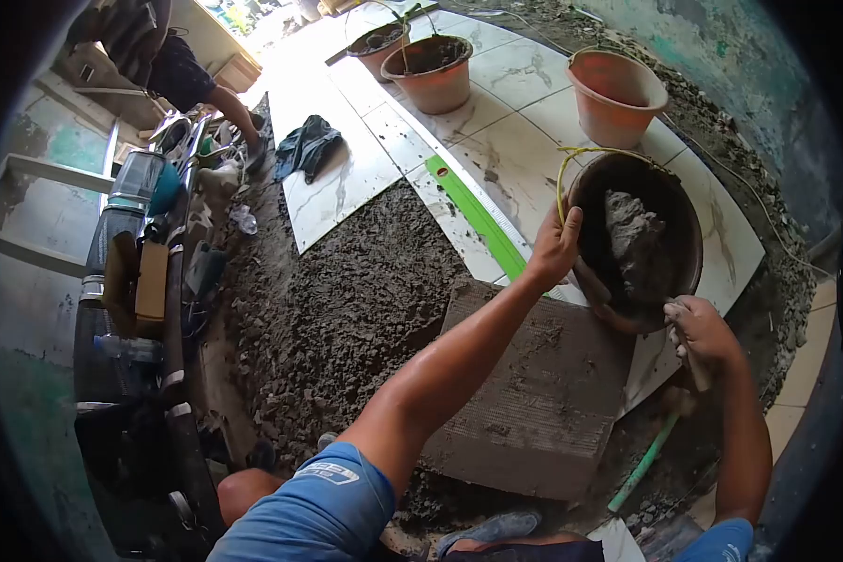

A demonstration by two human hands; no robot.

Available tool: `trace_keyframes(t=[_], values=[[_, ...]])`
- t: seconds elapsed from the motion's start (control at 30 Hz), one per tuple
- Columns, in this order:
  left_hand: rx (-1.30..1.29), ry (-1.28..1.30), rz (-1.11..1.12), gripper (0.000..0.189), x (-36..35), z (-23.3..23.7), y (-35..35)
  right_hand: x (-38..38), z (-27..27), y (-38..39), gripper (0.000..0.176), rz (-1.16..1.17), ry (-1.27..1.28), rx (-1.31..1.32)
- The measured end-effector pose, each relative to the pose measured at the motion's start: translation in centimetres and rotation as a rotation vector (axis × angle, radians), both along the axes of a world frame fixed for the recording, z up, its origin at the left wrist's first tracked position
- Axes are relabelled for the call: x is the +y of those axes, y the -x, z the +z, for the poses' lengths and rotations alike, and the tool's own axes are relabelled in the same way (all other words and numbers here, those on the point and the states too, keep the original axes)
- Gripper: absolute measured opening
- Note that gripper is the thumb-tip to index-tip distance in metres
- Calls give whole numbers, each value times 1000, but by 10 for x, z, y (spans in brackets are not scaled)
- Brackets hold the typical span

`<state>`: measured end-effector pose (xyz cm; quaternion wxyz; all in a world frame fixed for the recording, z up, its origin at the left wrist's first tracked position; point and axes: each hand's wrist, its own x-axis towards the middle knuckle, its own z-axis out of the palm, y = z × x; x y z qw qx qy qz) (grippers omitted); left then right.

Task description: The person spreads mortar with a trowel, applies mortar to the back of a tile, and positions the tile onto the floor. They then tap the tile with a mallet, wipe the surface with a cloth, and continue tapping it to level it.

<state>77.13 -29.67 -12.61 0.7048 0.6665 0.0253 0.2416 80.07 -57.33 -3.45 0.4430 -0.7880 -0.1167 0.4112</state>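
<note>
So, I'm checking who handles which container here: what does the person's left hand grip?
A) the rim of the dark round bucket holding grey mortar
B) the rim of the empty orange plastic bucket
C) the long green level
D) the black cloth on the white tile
A: the left hand clasps the rim of the tilted dark round bucket with grey mortar inside, while the right hand grips a pale tool handle at its lower edge.

Head cam, fwd/down, close over bucket (679, 234); prob. fisheye.
</note>
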Motion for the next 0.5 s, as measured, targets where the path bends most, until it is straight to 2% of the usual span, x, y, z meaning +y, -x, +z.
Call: trace_keyframes(t=[0.07,0.2,0.23,0.3,0.33,0.37,0.4,0.47,0.5], values=[[137,114,-25,36,11,-1,-1,0,7,-11,29,-21,4,-31],[249,124,35,35,35,-8,-2,-1,12,-18,27,-59,9,-102],[366,124,-12,36,48,-12,-1,-1,15,-16,27,-92,2,-102],[448,-51,-56,42,62,-18,2,-6,20,-3,27,-97,-10,-145],[447,-50,-59,42,63,-15,3,-8,22,6,28,-97,-18,-192],[354,-200,-31,45,61,-13,3,-11,28,21,28,-98,-13,-197],[258,-341,4,49,63,-17,4,-13,37,38,29,-139,5,-196],[407,-469,116,58,79,-31,9,-19,42,73,29,-173,9,-185],[455,-544,263,59,84,-18,28,-25,40,91,29,-186,0,-169]])
